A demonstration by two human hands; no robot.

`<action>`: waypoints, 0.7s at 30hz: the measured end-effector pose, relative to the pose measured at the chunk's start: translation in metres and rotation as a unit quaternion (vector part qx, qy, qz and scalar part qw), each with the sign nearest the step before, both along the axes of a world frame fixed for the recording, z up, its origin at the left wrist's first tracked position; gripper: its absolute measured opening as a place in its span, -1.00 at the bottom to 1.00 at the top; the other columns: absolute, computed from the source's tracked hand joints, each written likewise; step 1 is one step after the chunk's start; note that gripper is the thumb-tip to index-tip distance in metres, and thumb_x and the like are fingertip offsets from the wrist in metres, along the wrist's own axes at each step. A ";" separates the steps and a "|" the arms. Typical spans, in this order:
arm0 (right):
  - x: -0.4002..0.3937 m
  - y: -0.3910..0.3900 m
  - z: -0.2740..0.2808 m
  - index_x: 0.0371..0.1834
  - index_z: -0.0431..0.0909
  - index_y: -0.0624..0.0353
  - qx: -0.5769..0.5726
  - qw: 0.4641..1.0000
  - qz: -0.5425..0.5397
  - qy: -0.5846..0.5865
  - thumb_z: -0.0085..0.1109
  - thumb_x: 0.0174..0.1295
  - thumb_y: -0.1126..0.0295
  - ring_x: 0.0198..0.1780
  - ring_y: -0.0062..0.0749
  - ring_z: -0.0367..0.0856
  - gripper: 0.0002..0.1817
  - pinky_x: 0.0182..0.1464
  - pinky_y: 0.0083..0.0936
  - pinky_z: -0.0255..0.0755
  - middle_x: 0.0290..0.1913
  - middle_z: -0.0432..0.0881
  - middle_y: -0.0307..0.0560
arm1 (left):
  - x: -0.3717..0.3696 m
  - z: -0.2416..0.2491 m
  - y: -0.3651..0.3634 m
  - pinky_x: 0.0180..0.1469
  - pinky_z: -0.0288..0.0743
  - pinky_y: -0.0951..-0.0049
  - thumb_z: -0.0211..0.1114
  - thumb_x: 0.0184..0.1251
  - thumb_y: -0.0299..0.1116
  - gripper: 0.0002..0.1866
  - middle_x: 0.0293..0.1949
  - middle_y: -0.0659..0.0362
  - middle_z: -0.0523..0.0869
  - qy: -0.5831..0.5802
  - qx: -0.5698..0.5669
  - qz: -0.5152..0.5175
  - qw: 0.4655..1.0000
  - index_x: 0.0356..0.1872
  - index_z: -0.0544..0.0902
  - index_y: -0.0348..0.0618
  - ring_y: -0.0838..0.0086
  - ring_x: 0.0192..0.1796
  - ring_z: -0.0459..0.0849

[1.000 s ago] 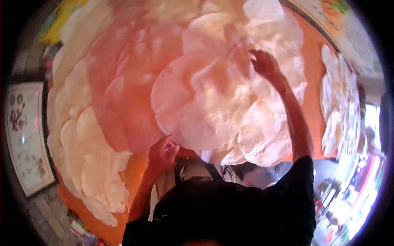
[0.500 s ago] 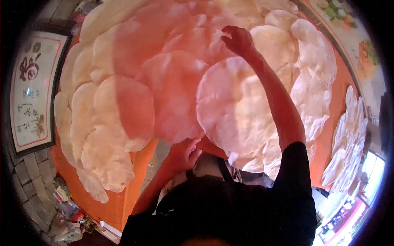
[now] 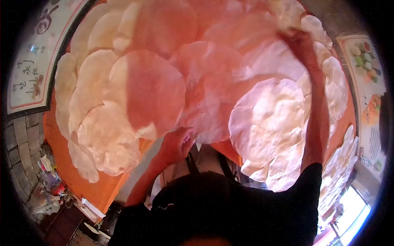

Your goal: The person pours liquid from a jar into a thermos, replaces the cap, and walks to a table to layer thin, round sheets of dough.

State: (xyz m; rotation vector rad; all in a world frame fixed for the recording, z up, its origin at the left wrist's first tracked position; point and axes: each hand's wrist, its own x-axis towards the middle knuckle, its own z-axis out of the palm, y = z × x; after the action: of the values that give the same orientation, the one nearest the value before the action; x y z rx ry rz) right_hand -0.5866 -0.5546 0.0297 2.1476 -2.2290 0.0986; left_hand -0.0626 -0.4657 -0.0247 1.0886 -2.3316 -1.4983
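Observation:
Thin, pale round sheets overlap across an orange surface (image 3: 98, 190). My left hand (image 3: 178, 143) is at the near edge of the middle sheet (image 3: 209, 90), its fingers curled together; what lies between them is hidden. Just left of it is another round sheet (image 3: 156, 90), half in reddish shade. My right hand (image 3: 297, 43) reaches far out over the sheets at the upper right, blurred, with its fingertips bent down near a shaded sheet. Beneath and left of the right forearm lies a brightly lit round sheet (image 3: 269, 115).
A framed panel with writing (image 3: 30, 67) stands at the left, beside paving (image 3: 18, 141). Plastic bags and small items (image 3: 47, 194) lie at the lower left. At the right are a poster with food pictures (image 3: 365, 67) and more wrinkled sheets (image 3: 338, 172).
The view has turned and shifted. My right hand appears farther right over the sheets and is more blurred. My left hand stays by the near edge, its fingers still curled.

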 end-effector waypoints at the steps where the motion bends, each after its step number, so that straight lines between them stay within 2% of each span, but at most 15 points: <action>1: -0.025 0.001 0.015 -0.03 0.64 0.08 -0.060 0.908 -0.043 -0.413 0.12 0.36 0.36 -0.22 -0.48 0.63 -0.81 -0.08 -0.42 0.54 -0.17 0.70 -0.15 | 0.000 -0.001 -0.001 -0.26 0.59 0.29 0.34 0.23 -0.37 -0.61 -0.30 -0.01 0.67 -0.005 -0.003 -0.008 1.000 0.08 0.56 -0.23 0.22 -0.35 0.69; 2: -0.049 0.002 0.031 0.12 0.57 0.07 -0.171 0.646 -0.041 -0.743 0.04 0.41 0.40 -0.05 -0.50 0.63 -0.74 0.06 -0.48 0.53 -0.02 0.68 -0.20 | -0.001 -0.002 -0.002 -0.26 0.59 0.33 0.34 0.26 -0.34 -0.61 -0.31 0.02 0.68 -0.008 -0.006 -0.020 1.000 0.09 0.57 -0.20 0.27 -0.38 0.68; 4: -0.056 -0.008 0.078 -0.03 0.59 0.21 -0.375 0.662 0.070 -0.644 0.19 0.27 0.45 -0.31 -0.21 0.61 -0.78 -0.17 -0.23 0.56 -0.34 0.65 -0.06 | -0.009 0.002 -0.001 -0.27 0.59 0.29 0.34 0.20 -0.40 -0.62 -0.29 -0.02 0.67 -0.007 0.000 -0.037 0.999 0.05 0.57 -0.25 0.19 -0.33 0.69; 5: -0.057 0.013 0.118 0.00 0.52 0.23 -0.311 0.874 -0.024 -0.373 0.18 0.36 0.37 -0.26 -0.33 0.57 -0.77 -0.09 -0.30 0.59 -0.22 0.60 -0.16 | -0.014 0.002 -0.001 -0.27 0.59 0.27 0.34 0.17 -0.44 -0.62 -0.28 -0.04 0.66 -0.006 0.001 -0.045 0.999 0.03 0.57 -0.27 0.14 -0.30 0.70; 7: 0.048 0.043 0.187 -0.20 0.54 0.23 -0.269 0.878 -0.171 -0.358 0.18 0.37 0.34 -0.33 -0.31 0.54 -0.83 -0.16 -0.33 0.57 -0.27 0.61 -0.18 | -0.019 0.001 -0.001 -0.27 0.60 0.27 0.34 0.17 -0.44 -0.62 -0.28 -0.05 0.66 0.005 0.004 -0.064 0.998 0.04 0.57 -0.27 0.15 -0.29 0.70; 8: 0.035 0.059 0.188 -0.04 0.52 0.20 -0.254 0.899 -0.187 -0.302 0.10 0.41 0.35 -0.17 -0.36 0.55 -0.81 -0.02 -0.38 0.51 -0.13 0.62 -0.16 | -0.020 0.000 0.000 -0.27 0.60 0.27 0.34 0.17 -0.44 -0.62 -0.28 -0.05 0.66 0.010 0.006 -0.071 0.997 0.04 0.57 -0.27 0.15 -0.29 0.69; 10: -0.015 0.114 0.186 0.28 0.50 0.16 -0.220 0.932 -0.219 -0.189 -0.07 0.48 0.37 0.16 -0.44 0.57 -0.63 0.27 -0.48 0.39 0.15 0.64 -0.12 | -0.027 0.005 -0.002 -0.26 0.61 0.27 0.34 0.18 -0.45 -0.61 -0.28 -0.05 0.65 0.017 0.015 -0.074 0.997 0.05 0.56 -0.28 0.14 -0.29 0.69; 12: -0.053 0.187 0.161 0.35 0.43 0.20 -0.217 0.956 -0.193 0.046 -0.04 0.49 0.31 0.15 -0.45 0.56 -0.58 0.26 -0.50 0.38 0.15 0.63 -0.12 | -0.031 0.003 -0.003 -0.24 0.62 0.25 0.33 0.18 -0.46 -0.60 -0.27 -0.07 0.64 0.028 0.025 -0.078 0.996 0.08 0.55 -0.29 0.12 -0.30 0.68; 13: -0.047 0.210 0.136 0.37 0.39 0.24 -0.235 0.927 -0.256 -0.139 -0.01 0.49 0.32 0.17 -0.41 0.55 -0.56 0.28 -0.48 0.36 0.18 0.60 -0.10 | -0.033 0.003 -0.004 -0.24 0.61 0.25 0.33 0.18 -0.46 -0.60 -0.27 -0.07 0.64 0.025 0.023 -0.083 0.996 0.07 0.55 -0.28 0.12 -0.30 0.68; 14: -0.040 0.234 0.112 0.39 0.34 0.28 -0.296 0.835 -0.305 -0.350 0.01 0.48 0.33 0.18 -0.37 0.53 -0.53 0.30 -0.45 0.34 0.21 0.57 -0.08 | -0.034 0.005 -0.006 -0.25 0.61 0.26 0.33 0.18 -0.46 -0.60 -0.28 -0.07 0.64 0.019 0.019 -0.087 0.996 0.07 0.56 -0.28 0.12 -0.30 0.68; 15: -0.034 0.257 0.089 0.41 0.30 0.32 -0.370 0.708 -0.347 -0.492 0.04 0.47 0.33 0.19 -0.33 0.52 -0.50 0.33 -0.42 0.33 0.24 0.53 -0.05 | -0.036 0.005 -0.008 -0.25 0.61 0.27 0.33 0.18 -0.46 -0.60 -0.28 -0.06 0.64 0.014 0.015 -0.092 0.996 0.07 0.56 -0.27 0.12 -0.31 0.68; 17: -0.072 0.369 -0.039 0.31 0.35 0.38 -0.252 0.861 -0.297 -0.328 0.11 0.42 0.35 0.13 -0.34 0.57 -0.53 0.23 -0.42 0.41 0.19 0.55 0.03 | -0.038 0.001 -0.015 -0.25 0.59 0.28 0.32 0.18 -0.45 -0.61 -0.30 -0.06 0.64 -0.003 -0.001 -0.101 0.995 0.07 0.56 -0.24 0.13 -0.32 0.67; 18: -0.058 0.400 -0.082 0.20 0.46 0.38 -0.183 0.940 -0.255 -0.136 0.14 0.40 0.35 0.07 -0.29 0.61 -0.60 0.11 -0.40 0.49 0.11 0.60 0.08 | -0.041 -0.002 -0.016 -0.25 0.59 0.28 0.32 0.18 -0.44 -0.61 -0.30 -0.06 0.63 -0.014 -0.008 -0.103 0.995 0.07 0.57 -0.23 0.13 -0.32 0.67; 20: -0.021 0.412 -0.104 0.07 0.58 0.28 -0.184 0.837 -0.411 -0.311 0.23 0.32 0.32 -0.17 -0.44 0.61 -0.67 -0.19 -0.51 0.53 -0.12 0.66 -0.03 | -0.053 0.000 -0.035 -0.21 0.58 0.36 0.28 0.27 -0.36 -0.69 -0.36 0.04 0.63 -0.037 -0.046 -0.107 0.993 0.00 0.59 -0.24 0.28 -0.34 0.68; 21: 0.010 0.402 -0.102 0.05 0.60 0.18 -0.210 0.527 -0.540 -0.622 0.30 0.27 0.28 -0.37 -0.63 0.57 -0.66 -0.37 -0.63 0.48 -0.28 0.67 -0.19 | -0.057 0.002 -0.055 -0.18 0.57 0.40 0.26 0.31 -0.32 -0.71 -0.39 0.09 0.63 -0.056 -0.072 -0.102 0.991 -0.03 0.60 -0.24 0.35 -0.35 0.68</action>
State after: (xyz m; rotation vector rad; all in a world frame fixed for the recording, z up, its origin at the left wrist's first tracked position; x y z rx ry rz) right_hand -0.5770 -0.1527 -0.0728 -0.1846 -2.9218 2.2551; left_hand -0.1196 -0.5209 -0.0226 0.9463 -2.6514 -1.3344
